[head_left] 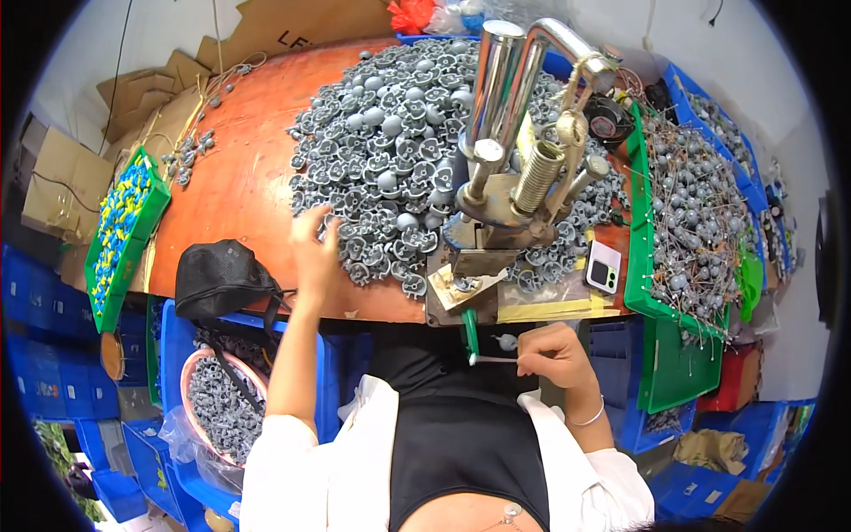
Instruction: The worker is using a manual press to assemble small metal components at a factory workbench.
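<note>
My left hand (315, 255) reaches over the near left edge of a large pile of grey plastic caps (372, 168), thumb and fingers apart, with nothing visible in them. Below the table's front edge, my right hand (557, 356) pinches a thin pale stick (496, 360) with a white tip pointing left. A small grey ball (506, 341) shows just above the stick; whether the two are joined I cannot tell. Between the hands stands a metal hand press (501, 213) with a spring and chrome bars. A green strip (470, 332) hangs from its base, close to the stick's tip.
On the orange tabletop (239, 160) lie a black pouch (222, 279) and a phone (603, 266). A green crate (636, 222) of grey balls on stems stands right; a green tray (160, 197) of blue and yellow pieces, left. A pink-rimmed basket (257, 372) of grey parts sits below.
</note>
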`<state>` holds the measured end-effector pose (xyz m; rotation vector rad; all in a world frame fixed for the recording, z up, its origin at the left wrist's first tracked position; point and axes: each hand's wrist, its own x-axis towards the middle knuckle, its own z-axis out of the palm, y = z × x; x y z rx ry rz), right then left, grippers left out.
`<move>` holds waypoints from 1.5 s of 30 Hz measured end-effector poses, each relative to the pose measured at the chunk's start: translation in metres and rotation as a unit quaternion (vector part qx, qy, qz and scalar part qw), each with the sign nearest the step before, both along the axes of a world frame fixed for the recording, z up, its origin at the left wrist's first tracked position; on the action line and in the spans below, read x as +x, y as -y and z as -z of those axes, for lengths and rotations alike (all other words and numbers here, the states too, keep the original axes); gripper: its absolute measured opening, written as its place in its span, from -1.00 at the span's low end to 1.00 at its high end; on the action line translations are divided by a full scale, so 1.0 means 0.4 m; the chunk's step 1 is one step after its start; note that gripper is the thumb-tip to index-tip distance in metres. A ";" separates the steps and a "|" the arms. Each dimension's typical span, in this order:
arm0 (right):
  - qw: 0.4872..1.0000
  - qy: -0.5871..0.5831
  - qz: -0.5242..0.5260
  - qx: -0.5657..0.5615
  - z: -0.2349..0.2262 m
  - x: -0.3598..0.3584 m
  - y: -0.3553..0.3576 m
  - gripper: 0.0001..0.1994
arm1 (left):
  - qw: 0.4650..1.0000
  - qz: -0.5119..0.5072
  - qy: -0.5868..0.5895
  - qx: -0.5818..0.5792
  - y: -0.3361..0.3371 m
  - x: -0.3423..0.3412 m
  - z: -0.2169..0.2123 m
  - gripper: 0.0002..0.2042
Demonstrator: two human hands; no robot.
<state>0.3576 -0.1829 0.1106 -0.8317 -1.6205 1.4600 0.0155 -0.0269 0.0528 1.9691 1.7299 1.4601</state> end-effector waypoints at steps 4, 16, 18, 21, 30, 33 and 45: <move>0.994 -0.001 0.104 -0.039 0.003 -0.017 0.010 -0.86 | 0.993 -0.073 -0.031 -0.093 -0.080 -0.139 0.028 -0.86; 0.984 0.030 0.156 -0.079 0.002 -0.043 -0.004 -0.90 | 0.982 -0.050 -0.135 -0.119 -0.009 -0.129 0.109 -0.76; 0.985 0.017 0.154 -0.080 0.015 -0.049 -0.002 -0.90 | 0.982 -0.059 -0.169 -0.068 -0.008 -0.135 0.131 -0.78; 0.986 0.017 0.149 -0.078 0.030 -0.050 0.003 -0.89 | 0.982 -0.070 -0.165 -0.069 0.009 -0.116 0.114 -0.80; 0.959 0.085 0.271 0.006 0.090 -0.077 -0.008 -0.87 | 0.985 0.070 0.141 -0.069 0.128 0.024 -0.022 -0.79; 0.920 0.200 0.302 0.151 0.056 -0.145 -0.038 -0.78 | 0.837 0.247 0.430 -0.231 0.198 0.108 -0.023 -0.81; 0.872 0.229 0.317 0.294 0.062 -0.189 -0.059 -0.79 | 0.855 0.239 0.414 -0.201 0.263 0.229 -0.023 -0.73</move>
